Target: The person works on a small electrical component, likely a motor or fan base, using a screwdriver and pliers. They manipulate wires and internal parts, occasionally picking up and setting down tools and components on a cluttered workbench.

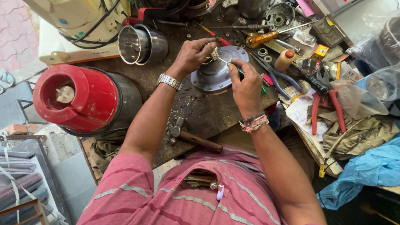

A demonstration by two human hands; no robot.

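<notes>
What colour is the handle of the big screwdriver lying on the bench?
Clear orange-amber, seen in the head view: screwdriver.

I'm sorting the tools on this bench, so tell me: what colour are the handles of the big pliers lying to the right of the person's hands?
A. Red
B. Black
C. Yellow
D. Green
A: the pliers lying on the cloth and papers beside the right hand have two long red handles.

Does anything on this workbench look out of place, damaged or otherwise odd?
Nothing looks spilled or broken. The odd point is the crowding: red-handled pliers, blue-handled pliers and an orange-handled screwdriver lie loose among papers, close to the round grey metal disc that the left hand and right hand work over.
</notes>
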